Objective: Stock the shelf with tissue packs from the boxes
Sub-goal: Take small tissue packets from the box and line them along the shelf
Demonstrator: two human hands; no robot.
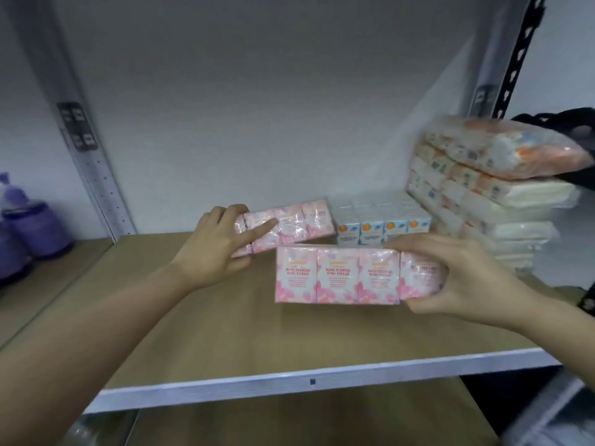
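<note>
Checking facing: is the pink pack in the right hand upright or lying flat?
Upright: the rose-scented mini tissue pack shows its printed front to the camera, gripped by the right hand.

A single wide-angle head view looks forward and slightly down from close range onto the shelf, facing the wall behind it.
</note>
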